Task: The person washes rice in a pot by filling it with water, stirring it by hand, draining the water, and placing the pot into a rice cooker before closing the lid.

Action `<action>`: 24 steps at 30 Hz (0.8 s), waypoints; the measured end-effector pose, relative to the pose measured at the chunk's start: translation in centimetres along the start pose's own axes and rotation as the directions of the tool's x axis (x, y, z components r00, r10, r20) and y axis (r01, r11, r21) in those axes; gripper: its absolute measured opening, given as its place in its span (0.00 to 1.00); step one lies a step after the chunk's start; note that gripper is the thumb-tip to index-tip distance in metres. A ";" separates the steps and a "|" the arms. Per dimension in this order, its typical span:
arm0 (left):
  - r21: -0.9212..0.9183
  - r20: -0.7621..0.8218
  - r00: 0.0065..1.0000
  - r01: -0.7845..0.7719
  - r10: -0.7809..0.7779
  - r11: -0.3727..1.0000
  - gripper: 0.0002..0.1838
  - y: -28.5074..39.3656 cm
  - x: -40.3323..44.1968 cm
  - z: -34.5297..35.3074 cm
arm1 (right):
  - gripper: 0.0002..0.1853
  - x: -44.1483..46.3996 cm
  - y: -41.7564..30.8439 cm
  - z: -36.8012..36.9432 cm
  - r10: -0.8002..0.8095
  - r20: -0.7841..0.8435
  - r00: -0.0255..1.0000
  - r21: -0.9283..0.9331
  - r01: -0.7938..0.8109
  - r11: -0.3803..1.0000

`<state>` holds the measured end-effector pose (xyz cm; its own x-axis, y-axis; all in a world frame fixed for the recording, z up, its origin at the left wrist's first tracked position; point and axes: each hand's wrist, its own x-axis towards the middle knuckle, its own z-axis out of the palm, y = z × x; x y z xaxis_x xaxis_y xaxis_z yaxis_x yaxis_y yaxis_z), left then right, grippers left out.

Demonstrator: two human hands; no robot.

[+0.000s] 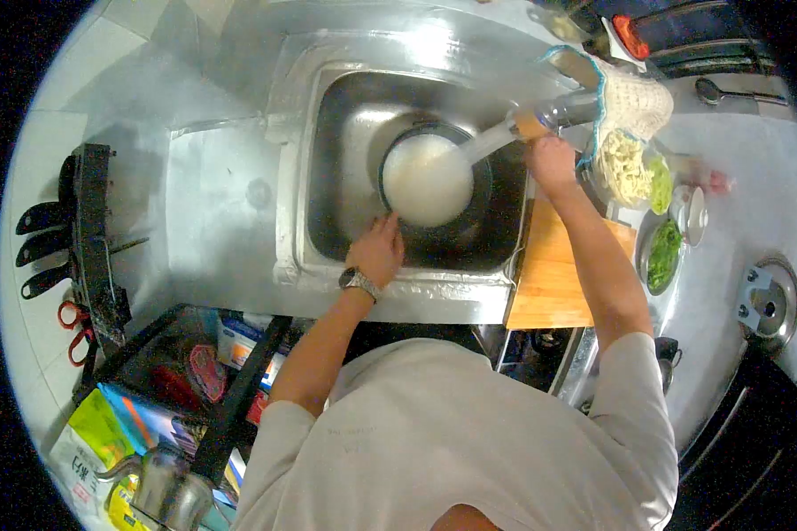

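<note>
In the steel sink sits a dark round pot filled with cloudy whitish liquid. My left hand, wearing a wristwatch, is at the pot's near-left rim, its fingers bent over the edge. The faucet reaches from the right, its spout ending over the liquid. My right hand is closed at the faucet's base, beside an orange-tan part; the exact grip is partly hidden. Whether water is running is too blurred to tell.
A wooden cutting board lies right of the sink. Behind it are a knitted cloth, pale shredded food and a bowl of greens. Black-handled knives hang in a rack at left. A metal kettle stands lower left.
</note>
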<state>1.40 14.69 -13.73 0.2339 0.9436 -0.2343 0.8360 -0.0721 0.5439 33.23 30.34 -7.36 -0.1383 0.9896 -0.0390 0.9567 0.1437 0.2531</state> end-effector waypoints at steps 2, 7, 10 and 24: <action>-0.004 0.001 1.000 0.002 -0.002 1.000 0.23 -0.1 0.2 0.1 | 0.08 0.0 0.0 0.2 -0.005 -0.015 1.000 0.007 0.005 1.000; 0.032 -0.028 0.999 -0.015 0.016 0.999 0.23 -0.4 0.1 0.6 | 0.11 -0.4 -0.3 0.2 0.039 -0.040 0.998 0.094 -0.035 0.995; 0.040 -0.045 0.999 -0.017 0.019 0.999 0.23 -0.6 0.2 0.9 | 0.18 -1.5 -1.2 -0.6 0.103 0.002 0.995 0.195 -0.101 0.976; 0.044 0.084 0.995 0.051 -0.054 0.998 0.26 -0.2 0.5 0.2 | 0.16 -5.4 -20.8 8.7 -0.261 0.717 0.646 0.283 -0.613 -0.738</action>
<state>1.42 15.10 -14.09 0.2287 0.9158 -0.3302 0.8680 -0.0383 0.4952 16.25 22.03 -20.79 -0.1557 0.6002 -0.7845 -0.5489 -0.7129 -0.4365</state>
